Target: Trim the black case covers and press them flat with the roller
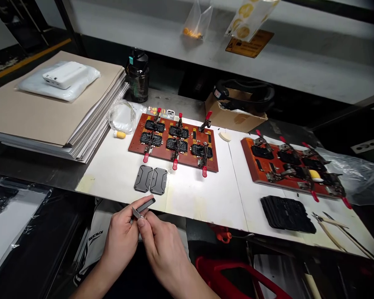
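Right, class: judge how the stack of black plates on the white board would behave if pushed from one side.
The stack of black plates would probably shift and fan out rather than move as one, since its layers already sit offset and nothing clamps them. The plates look stiff, keeping straight edges. Lying low and flat on the white board, it seems unlikely to roll or tip.

Red clamping fixture [136, 146], stacked cardboard sheets [50, 104], drink bottle [138, 79]

Matt black plastic plates [158, 181] on a smooth white board [112, 170]
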{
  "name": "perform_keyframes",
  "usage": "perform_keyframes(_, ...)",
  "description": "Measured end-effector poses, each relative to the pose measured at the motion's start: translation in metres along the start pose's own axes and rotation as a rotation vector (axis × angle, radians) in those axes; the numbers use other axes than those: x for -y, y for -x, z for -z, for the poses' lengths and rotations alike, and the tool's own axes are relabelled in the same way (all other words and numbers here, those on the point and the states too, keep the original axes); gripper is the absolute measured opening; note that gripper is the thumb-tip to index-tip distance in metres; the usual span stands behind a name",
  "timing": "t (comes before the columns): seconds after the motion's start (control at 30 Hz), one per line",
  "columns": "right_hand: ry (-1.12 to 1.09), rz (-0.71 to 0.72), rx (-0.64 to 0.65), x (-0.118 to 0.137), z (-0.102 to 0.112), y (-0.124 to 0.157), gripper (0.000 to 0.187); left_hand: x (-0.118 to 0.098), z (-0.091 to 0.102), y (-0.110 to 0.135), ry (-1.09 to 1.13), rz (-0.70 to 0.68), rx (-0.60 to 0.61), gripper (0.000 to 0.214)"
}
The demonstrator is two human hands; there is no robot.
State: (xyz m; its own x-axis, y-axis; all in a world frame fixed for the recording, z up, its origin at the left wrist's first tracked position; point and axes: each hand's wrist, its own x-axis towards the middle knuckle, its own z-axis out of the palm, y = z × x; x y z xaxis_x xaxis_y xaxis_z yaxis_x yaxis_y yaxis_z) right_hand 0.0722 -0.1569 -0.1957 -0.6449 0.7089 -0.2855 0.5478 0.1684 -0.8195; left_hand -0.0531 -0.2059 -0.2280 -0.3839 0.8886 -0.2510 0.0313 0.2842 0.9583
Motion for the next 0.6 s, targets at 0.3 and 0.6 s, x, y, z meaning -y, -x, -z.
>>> perform_keyframes(0.3,0.034,-0.019,0.026,0.0032,0.0028,0.0029,0.039,-0.0001,-0.0013,0.0052,-0.025,0.008,-0.010,0.041)
perform_keyframes(0.6,0.039,-0.014,0.029,0.0054,0.0066,0.0040,0.037,-0.0028,-0.0033,0.0075,-0.067,0.019,-0.030,0.040)
